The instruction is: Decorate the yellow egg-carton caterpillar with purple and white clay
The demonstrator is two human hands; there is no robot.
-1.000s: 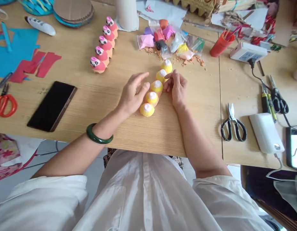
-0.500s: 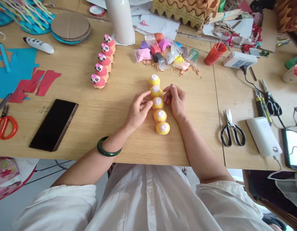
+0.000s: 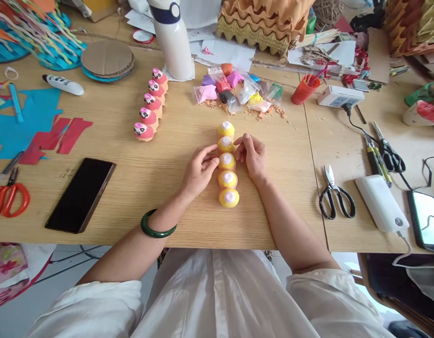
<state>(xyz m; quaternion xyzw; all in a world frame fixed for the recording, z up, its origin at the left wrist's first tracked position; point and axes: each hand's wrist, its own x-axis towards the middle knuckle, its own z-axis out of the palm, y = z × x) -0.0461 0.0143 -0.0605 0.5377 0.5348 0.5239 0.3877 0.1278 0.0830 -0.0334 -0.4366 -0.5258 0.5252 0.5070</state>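
Note:
A strip of egg-carton cups (image 3: 227,161) painted yellow, each with a pale pink blob on top, lies lengthwise on the table in front of me. Along its left side is my left hand (image 3: 199,171), fingers apart, with thumb and forefinger tips at the edge of the upper cups. On the other side, my right hand (image 3: 252,155) is curled with thumb and forefinger together, close against the second cup. Whatever may be in that pinch is hidden or too small to make out. A similar pink strip with panda-like faces (image 3: 149,107) stands further left.
Bags of coloured clay (image 3: 234,89) lie beyond the strip, beside a white bottle (image 3: 174,47). Black-handled scissors (image 3: 336,197) and a white power bank (image 3: 382,204) are at right. A phone (image 3: 81,195), red scissors (image 3: 11,197) and cut paper (image 3: 30,112) are at left.
The yellow strip has turned slightly, its near end swinging left so it lies straighter. Both hands stay beside it. The camera view has tilted up a little.

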